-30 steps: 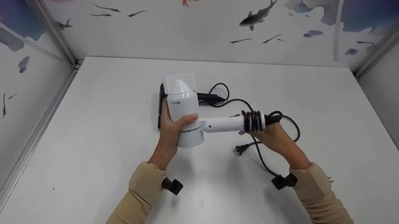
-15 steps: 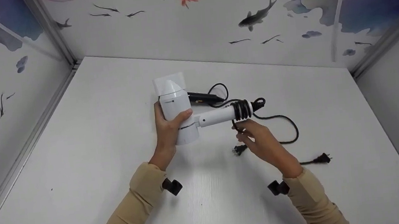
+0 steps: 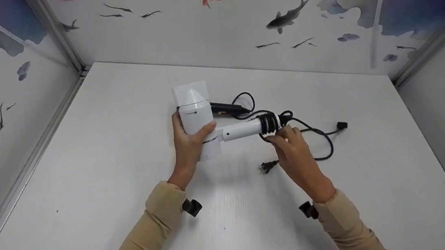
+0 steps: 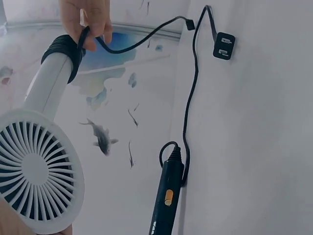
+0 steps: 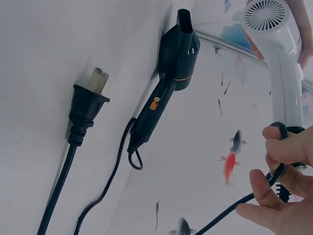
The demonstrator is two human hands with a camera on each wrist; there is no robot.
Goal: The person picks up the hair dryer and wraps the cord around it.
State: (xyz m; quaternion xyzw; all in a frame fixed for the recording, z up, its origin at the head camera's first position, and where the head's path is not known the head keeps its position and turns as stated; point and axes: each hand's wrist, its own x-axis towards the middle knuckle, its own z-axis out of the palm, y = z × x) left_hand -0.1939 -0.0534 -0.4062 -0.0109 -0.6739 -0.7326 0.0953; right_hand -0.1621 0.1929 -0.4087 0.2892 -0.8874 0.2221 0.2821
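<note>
A white hair dryer (image 3: 195, 119) with a flat nozzle is held above the table in my left hand (image 3: 187, 146), fingers and thumb round its barrel. Black cord (image 3: 268, 124) is wound in several turns round the end of its handle. My right hand (image 3: 297, 156) pinches that cord just below the coil; the right wrist view shows a cord loop (image 5: 281, 128) between thumb and fingers. The cord's free end runs right to a small plug (image 3: 341, 125). Behind the white dryer lies a black hair dryer (image 5: 154, 105), partly hidden in the head view.
The black dryer's cord trails over the white table (image 3: 124, 122) to a two-pin plug (image 3: 267, 167), near my right hand. Printed panels with fish (image 3: 288, 18) stand round the back and sides. Each wrist carries a small black camera mount (image 3: 192, 207).
The white dryer has shifted slightly left and its handle tilts up. My right hand moved from the handle's end to the cord below the coil. The free plug swung from lower right to upper right.
</note>
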